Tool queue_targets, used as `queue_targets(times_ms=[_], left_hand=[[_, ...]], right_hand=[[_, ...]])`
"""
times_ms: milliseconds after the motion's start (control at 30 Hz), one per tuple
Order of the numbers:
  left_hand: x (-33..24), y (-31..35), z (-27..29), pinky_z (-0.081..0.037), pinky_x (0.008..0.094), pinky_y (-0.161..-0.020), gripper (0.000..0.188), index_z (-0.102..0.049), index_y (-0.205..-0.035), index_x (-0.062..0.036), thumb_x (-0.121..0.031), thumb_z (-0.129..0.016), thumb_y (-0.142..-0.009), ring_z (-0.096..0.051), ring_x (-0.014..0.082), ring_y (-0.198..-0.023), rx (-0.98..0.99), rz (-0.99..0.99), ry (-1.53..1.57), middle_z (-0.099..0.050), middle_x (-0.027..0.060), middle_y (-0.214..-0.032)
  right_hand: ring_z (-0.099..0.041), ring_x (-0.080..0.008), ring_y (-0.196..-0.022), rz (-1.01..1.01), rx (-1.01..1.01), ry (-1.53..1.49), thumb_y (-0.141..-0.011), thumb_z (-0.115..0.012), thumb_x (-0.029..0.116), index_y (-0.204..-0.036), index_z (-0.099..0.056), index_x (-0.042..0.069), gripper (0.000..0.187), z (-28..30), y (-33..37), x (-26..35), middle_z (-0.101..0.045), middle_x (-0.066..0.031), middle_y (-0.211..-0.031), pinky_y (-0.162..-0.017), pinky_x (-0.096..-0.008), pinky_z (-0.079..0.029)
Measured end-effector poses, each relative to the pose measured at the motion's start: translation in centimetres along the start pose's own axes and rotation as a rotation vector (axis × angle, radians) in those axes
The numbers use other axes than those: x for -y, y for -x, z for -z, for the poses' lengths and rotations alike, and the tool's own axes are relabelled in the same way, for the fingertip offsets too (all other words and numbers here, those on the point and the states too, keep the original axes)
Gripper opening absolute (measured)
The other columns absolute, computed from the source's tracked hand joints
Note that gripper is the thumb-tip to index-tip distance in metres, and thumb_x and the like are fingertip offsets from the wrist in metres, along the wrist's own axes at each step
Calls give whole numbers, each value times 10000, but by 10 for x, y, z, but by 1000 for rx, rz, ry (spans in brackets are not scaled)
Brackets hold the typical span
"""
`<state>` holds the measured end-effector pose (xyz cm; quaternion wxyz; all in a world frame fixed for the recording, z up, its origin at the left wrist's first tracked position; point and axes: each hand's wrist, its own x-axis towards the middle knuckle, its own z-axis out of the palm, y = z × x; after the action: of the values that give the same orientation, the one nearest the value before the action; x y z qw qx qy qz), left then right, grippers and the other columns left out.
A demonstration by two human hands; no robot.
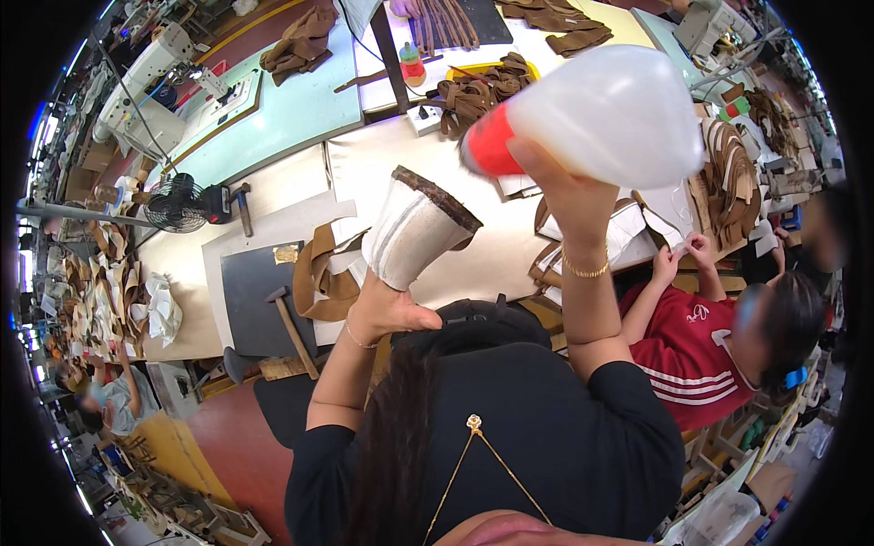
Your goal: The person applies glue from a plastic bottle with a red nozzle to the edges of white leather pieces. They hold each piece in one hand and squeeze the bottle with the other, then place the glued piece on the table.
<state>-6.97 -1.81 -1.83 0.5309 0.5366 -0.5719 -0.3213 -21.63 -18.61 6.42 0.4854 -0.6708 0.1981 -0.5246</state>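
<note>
My left hand (387, 305) is closed around the lower end of a whitish tapered pot (408, 235), its thumb sticking out to the right. A dark brown crust coats the pot's rim, and its inside is hidden from me. Raised to the right, my right hand (569, 187) grips a large translucent white plastic bottle (614, 114) near its red end (492, 144). The bottle lies tilted, red end down and toward the pot, but apart from it. Motion blurs its tip.
On the pale worktable (492, 246) lie brown strips (319, 273), a dark board (250, 296) and a hammer (291, 332). Another hammer (242, 209) lies beside a small fan (176, 202). At right, a co-worker in a red shirt (683, 350) handles pieces. A sewing machine (150, 100) stands far left.
</note>
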Motion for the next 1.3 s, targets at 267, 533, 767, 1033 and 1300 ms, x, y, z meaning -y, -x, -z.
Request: queue_targets(times_ms=[267,533,767,1033,1300], left_hand=[[-16,-13,-5,-212,410,-1069,1038,-199,-1403,-48,-791,-396,-703,-288,295,-1298,-158,366,866,-284,135,-1419],[-46,-40,-10,-142,475,-1087,1148,-154,-1422,-64,-895,-218,-632,-204,307,-1335,-79,371,1502,-197,136,-1460],[-49,-42,-12,-109,488,-1090,1179,-123,-1430,-82,-914,-207,-599,-174,310,-1346,-15,323,1556,-157,136,-1473],[-56,-44,-11,-110,495,-1086,1160,-136,-1429,-93,-909,-203,-608,-176,306,-1346,-39,280,1577,-157,123,-1478],[-51,-47,-4,-87,507,-1084,1110,-146,-1422,-61,-859,-283,-664,-151,325,-1353,51,130,1621,-200,150,-1462]], right_hand=[[-629,-157,-795,325,0,465,-662,-806,167,-969,-644,27,374,15,5,-17,-662,-79,-898,-720,-285,-508],[-601,-192,-947,232,168,405,-672,-784,204,-990,-642,61,377,7,37,-30,-633,-69,-1026,-821,-324,-475],[-551,-235,-1065,131,274,414,-699,-759,193,-1176,-537,66,542,16,50,-37,-588,-88,-1139,-949,-380,-402],[-552,-180,-1026,-33,235,178,-685,-780,207,-1094,-584,57,477,9,50,-28,-612,-52,-1075,-945,-341,-406],[-585,-151,-974,-491,142,-612,-722,-758,253,-1117,-573,50,482,19,55,-18,-636,-54,-1038,-872,-290,-448]])
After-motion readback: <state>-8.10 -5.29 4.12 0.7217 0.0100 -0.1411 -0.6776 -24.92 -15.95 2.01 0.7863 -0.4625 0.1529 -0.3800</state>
